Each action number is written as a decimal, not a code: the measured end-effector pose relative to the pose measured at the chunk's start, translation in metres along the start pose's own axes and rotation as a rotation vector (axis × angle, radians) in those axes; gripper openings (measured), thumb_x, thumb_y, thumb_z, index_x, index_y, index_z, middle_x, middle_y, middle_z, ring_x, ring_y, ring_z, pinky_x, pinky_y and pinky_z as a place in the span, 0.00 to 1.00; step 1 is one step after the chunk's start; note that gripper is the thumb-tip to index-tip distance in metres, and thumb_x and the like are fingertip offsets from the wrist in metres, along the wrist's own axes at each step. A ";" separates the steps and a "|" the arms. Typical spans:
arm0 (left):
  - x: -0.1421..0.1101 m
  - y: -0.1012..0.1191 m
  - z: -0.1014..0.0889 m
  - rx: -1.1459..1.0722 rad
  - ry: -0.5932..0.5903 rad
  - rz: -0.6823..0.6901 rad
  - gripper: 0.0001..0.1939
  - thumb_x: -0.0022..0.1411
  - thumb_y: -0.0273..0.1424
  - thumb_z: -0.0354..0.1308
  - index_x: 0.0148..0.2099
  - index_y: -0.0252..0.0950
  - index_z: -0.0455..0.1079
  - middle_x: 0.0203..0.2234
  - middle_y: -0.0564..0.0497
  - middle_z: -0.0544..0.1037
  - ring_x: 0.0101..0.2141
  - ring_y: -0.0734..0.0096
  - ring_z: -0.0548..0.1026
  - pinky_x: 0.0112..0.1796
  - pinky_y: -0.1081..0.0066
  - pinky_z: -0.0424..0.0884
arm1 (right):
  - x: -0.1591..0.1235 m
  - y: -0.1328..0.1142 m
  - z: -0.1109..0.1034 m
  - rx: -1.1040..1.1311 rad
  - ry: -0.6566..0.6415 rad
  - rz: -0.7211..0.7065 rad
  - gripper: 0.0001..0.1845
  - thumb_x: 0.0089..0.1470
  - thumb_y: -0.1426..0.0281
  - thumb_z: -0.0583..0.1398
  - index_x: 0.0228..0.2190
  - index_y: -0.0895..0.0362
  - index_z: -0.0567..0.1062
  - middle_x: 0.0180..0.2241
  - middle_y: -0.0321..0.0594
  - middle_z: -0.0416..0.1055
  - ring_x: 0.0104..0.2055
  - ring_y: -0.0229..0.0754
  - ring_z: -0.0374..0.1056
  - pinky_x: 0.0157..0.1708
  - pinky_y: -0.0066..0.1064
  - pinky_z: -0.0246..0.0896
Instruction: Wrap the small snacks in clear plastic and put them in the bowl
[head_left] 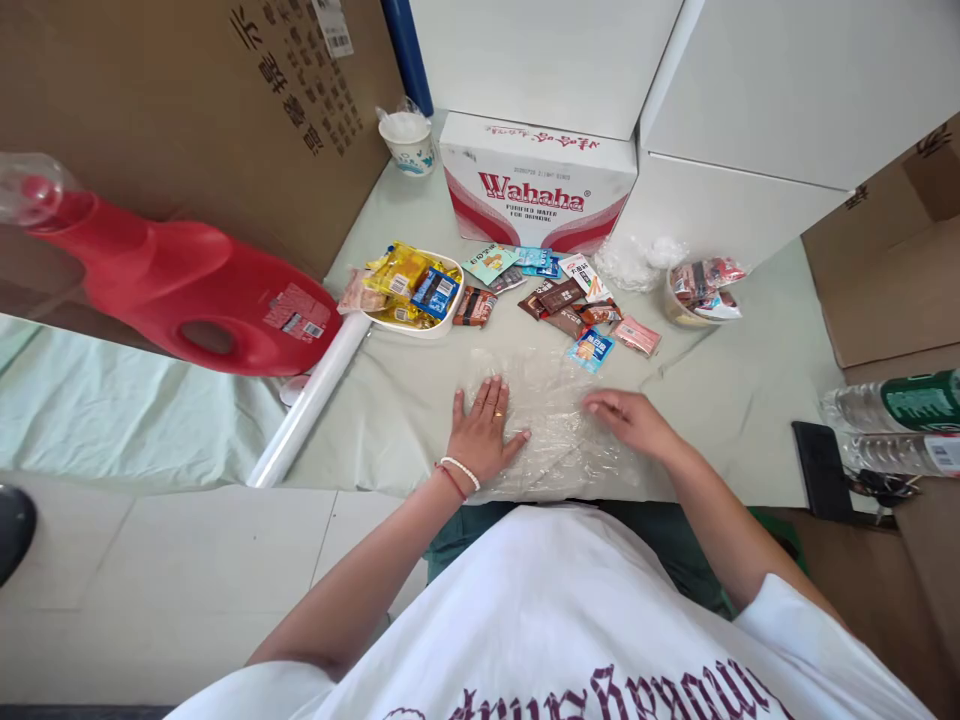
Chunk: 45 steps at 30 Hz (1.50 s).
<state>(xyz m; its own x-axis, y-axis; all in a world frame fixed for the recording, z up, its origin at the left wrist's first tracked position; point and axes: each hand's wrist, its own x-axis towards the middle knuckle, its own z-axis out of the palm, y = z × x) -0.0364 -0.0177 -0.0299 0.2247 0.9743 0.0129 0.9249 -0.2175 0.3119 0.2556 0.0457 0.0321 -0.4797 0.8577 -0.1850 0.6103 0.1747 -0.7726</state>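
A wrinkled sheet of clear plastic film (pixel 551 430) lies spread on the cloth-covered table in front of me. My left hand (pixel 481 432) rests flat on its left part, fingers stretched and thumb apart. At the sheet's right side my right hand (pixel 634 420) has its fingers drawn together, pinching the film; the exact contact is hard to see. Just beyond the sheet lie loose snack packets (pixel 566 300), with a blue packet (pixel 592 350) nearest the film. To the left, a white tub (pixel 429 331) is heaped with yellow and blue packets.
A red detergent bottle (pixel 187 290) and a film roll (pixel 307 405) lie at the left. Behind stand a Wahaha carton (pixel 538 190) and a paper cup (pixel 409 145). A clear bowl of packets (pixel 686 312), phone (pixel 820 470) and plastic bottles (pixel 862 408) are rightward.
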 end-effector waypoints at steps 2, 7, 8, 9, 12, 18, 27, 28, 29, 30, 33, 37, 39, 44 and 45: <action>0.000 0.000 -0.001 0.005 -0.002 0.001 0.45 0.70 0.53 0.49 0.78 0.35 0.42 0.74 0.36 0.49 0.74 0.46 0.50 0.70 0.37 0.33 | 0.037 -0.006 -0.008 -0.111 0.060 -0.030 0.18 0.68 0.61 0.54 0.44 0.55 0.81 0.42 0.42 0.82 0.40 0.46 0.76 0.44 0.38 0.71; 0.001 0.003 -0.004 0.028 -0.016 -0.009 0.43 0.71 0.52 0.48 0.78 0.36 0.42 0.74 0.37 0.49 0.73 0.47 0.50 0.70 0.39 0.34 | 0.143 -0.042 0.013 -0.463 -0.047 -0.249 0.19 0.65 0.74 0.53 0.52 0.60 0.78 0.52 0.51 0.77 0.56 0.51 0.71 0.58 0.42 0.63; 0.001 0.003 -0.004 0.030 -0.018 -0.010 0.43 0.71 0.52 0.48 0.78 0.37 0.42 0.74 0.38 0.49 0.73 0.47 0.51 0.70 0.39 0.34 | 0.162 -0.050 0.022 -0.516 -0.056 -0.289 0.23 0.63 0.77 0.53 0.56 0.61 0.76 0.57 0.52 0.74 0.60 0.52 0.67 0.61 0.44 0.60; 0.001 0.003 -0.004 0.031 -0.019 -0.011 0.43 0.71 0.52 0.48 0.78 0.37 0.42 0.74 0.38 0.49 0.73 0.47 0.51 0.70 0.38 0.34 | 0.181 -0.058 0.031 -0.554 -0.060 -0.323 0.28 0.61 0.80 0.52 0.61 0.61 0.72 0.62 0.52 0.69 0.64 0.52 0.63 0.63 0.44 0.58; 0.001 0.002 -0.004 0.028 -0.021 -0.011 0.43 0.71 0.52 0.48 0.78 0.37 0.42 0.74 0.38 0.49 0.73 0.48 0.51 0.70 0.38 0.33 | 0.225 -0.076 0.054 -0.625 -0.090 -0.353 0.43 0.54 0.86 0.53 0.70 0.61 0.57 0.74 0.48 0.48 0.71 0.53 0.53 0.66 0.45 0.55; 0.001 0.000 -0.004 -0.012 -0.033 -0.007 0.45 0.70 0.53 0.47 0.78 0.36 0.42 0.75 0.38 0.47 0.74 0.47 0.49 0.70 0.37 0.32 | 0.235 -0.081 0.055 -0.694 -0.216 -0.293 0.37 0.62 0.79 0.55 0.70 0.57 0.59 0.71 0.53 0.54 0.62 0.56 0.68 0.58 0.43 0.65; 0.002 0.001 -0.004 0.013 -0.035 -0.008 0.44 0.70 0.54 0.46 0.78 0.35 0.43 0.75 0.37 0.47 0.74 0.49 0.48 0.70 0.39 0.31 | 0.215 -0.089 0.057 -0.633 -0.112 -0.085 0.31 0.59 0.58 0.67 0.58 0.60 0.71 0.59 0.56 0.63 0.57 0.57 0.68 0.55 0.42 0.66; 0.002 0.001 -0.004 0.025 -0.039 -0.005 0.44 0.70 0.54 0.46 0.78 0.34 0.44 0.75 0.37 0.47 0.74 0.48 0.48 0.70 0.39 0.31 | 0.216 -0.091 0.057 -0.631 -0.099 -0.080 0.28 0.60 0.59 0.66 0.56 0.60 0.72 0.58 0.55 0.64 0.56 0.56 0.69 0.54 0.41 0.66; 0.002 0.001 -0.004 0.038 -0.046 -0.003 0.45 0.71 0.54 0.45 0.78 0.32 0.44 0.75 0.36 0.47 0.74 0.48 0.48 0.70 0.38 0.31 | 0.217 -0.092 0.055 -0.629 -0.078 -0.067 0.25 0.61 0.61 0.65 0.55 0.60 0.73 0.56 0.54 0.66 0.54 0.56 0.69 0.52 0.41 0.67; 0.002 0.002 -0.004 0.049 -0.051 -0.003 0.45 0.71 0.55 0.45 0.77 0.30 0.44 0.75 0.35 0.47 0.74 0.48 0.49 0.70 0.38 0.31 | 0.215 -0.092 0.051 -0.622 -0.042 -0.056 0.22 0.61 0.62 0.64 0.54 0.60 0.74 0.55 0.54 0.67 0.53 0.56 0.69 0.51 0.41 0.67; 0.002 0.003 -0.004 0.068 -0.057 -0.010 0.47 0.71 0.56 0.42 0.77 0.26 0.42 0.75 0.33 0.46 0.74 0.47 0.47 0.70 0.37 0.33 | 0.195 -0.082 0.024 -0.545 0.141 -0.059 0.21 0.62 0.61 0.63 0.51 0.60 0.75 0.53 0.53 0.70 0.51 0.55 0.69 0.51 0.43 0.66; 0.002 0.005 -0.004 0.054 -0.055 -0.015 0.47 0.72 0.55 0.41 0.77 0.26 0.41 0.75 0.33 0.44 0.75 0.49 0.45 0.70 0.39 0.31 | 0.126 -0.061 -0.007 -0.364 0.364 -0.167 0.23 0.59 0.59 0.65 0.52 0.57 0.74 0.49 0.50 0.72 0.53 0.55 0.68 0.53 0.44 0.65; 0.002 0.004 -0.003 0.041 -0.048 -0.011 0.46 0.72 0.55 0.42 0.77 0.26 0.41 0.75 0.34 0.44 0.75 0.50 0.44 0.70 0.39 0.30 | 0.084 -0.051 -0.006 -0.264 0.321 -0.208 0.24 0.58 0.56 0.66 0.51 0.55 0.73 0.47 0.47 0.72 0.50 0.53 0.70 0.49 0.43 0.67; 0.001 0.001 -0.002 0.040 -0.025 0.005 0.46 0.71 0.55 0.42 0.77 0.25 0.42 0.75 0.33 0.44 0.75 0.49 0.45 0.70 0.39 0.30 | 0.013 -0.035 0.039 -0.283 0.006 -0.133 0.24 0.59 0.61 0.67 0.55 0.53 0.72 0.52 0.47 0.71 0.51 0.50 0.71 0.49 0.39 0.68; 0.001 0.000 -0.002 0.042 -0.020 0.010 0.46 0.72 0.54 0.42 0.77 0.25 0.42 0.75 0.33 0.45 0.74 0.49 0.45 0.70 0.39 0.30 | 0.008 -0.034 0.048 -0.330 -0.032 -0.092 0.24 0.60 0.62 0.66 0.56 0.54 0.72 0.54 0.48 0.70 0.52 0.49 0.71 0.49 0.38 0.68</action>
<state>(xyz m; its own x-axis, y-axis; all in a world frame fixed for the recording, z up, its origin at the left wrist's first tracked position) -0.0368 -0.0169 -0.0279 0.2397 0.9708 -0.0032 0.9345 -0.2298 0.2720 0.2007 0.0237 0.0276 -0.5581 0.8167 -0.1466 0.7325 0.4020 -0.5494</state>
